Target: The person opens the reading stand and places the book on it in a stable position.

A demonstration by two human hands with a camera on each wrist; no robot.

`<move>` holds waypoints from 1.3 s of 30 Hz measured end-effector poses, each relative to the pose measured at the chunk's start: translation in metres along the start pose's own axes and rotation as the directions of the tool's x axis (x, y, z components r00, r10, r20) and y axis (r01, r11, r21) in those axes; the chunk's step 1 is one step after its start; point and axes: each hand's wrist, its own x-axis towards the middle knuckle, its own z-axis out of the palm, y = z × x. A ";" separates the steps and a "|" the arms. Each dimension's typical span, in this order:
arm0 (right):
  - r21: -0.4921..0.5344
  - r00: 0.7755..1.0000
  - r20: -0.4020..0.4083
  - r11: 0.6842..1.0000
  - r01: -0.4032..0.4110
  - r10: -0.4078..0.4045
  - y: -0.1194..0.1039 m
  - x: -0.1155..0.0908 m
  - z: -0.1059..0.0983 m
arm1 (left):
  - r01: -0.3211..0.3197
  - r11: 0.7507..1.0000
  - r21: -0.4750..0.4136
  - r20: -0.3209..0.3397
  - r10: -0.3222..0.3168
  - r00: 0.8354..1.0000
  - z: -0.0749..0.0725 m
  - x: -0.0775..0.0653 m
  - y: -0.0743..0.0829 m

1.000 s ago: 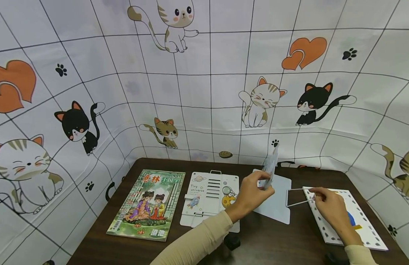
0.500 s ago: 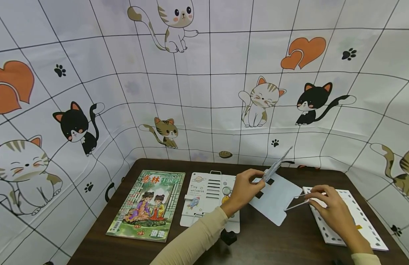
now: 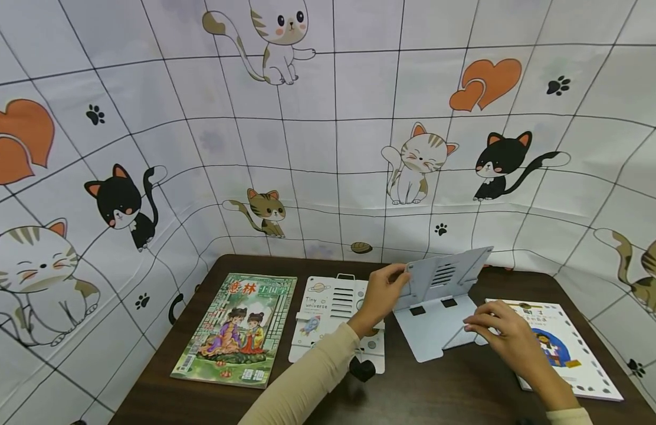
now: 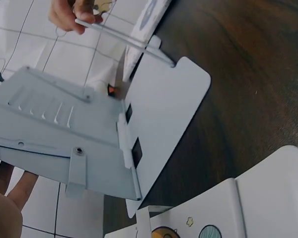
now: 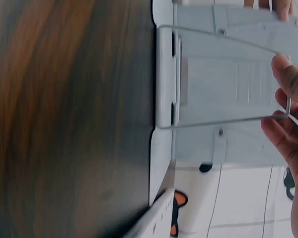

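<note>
On the dark table (image 3: 434, 392), your grey stand (image 3: 431, 327) sits R of ctr, lower half of frame. Its raised panel (image 3: 472, 274) has its long axis running L–R, R end slanting up; flat base points twd bottom of frame. Your L hand (image 3: 382, 295) pinches panel's L edge; your R hand (image 3: 511, 336) pinches wire loop (image 5: 218, 122) at its far end.

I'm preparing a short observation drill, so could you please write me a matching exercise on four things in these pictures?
Column one:
1. Magazine
2. Wire
3. Book
4. Grey stand

Column two:
A. Mostly white, lying flat
B. Opened, gripped by the left fingers
C. Mostly green, lying flat
D. Held in the right fingers

Pairs: 1-C, 2-D, 3-A, 4-B.
</note>
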 end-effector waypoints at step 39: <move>0.030 0.641 0.378 0.683 -0.730 0.668 -0.001 -0.012 0.040 | 0.085 0.996 -0.005 -0.005 -0.085 0.996 -0.010 0.014 -0.010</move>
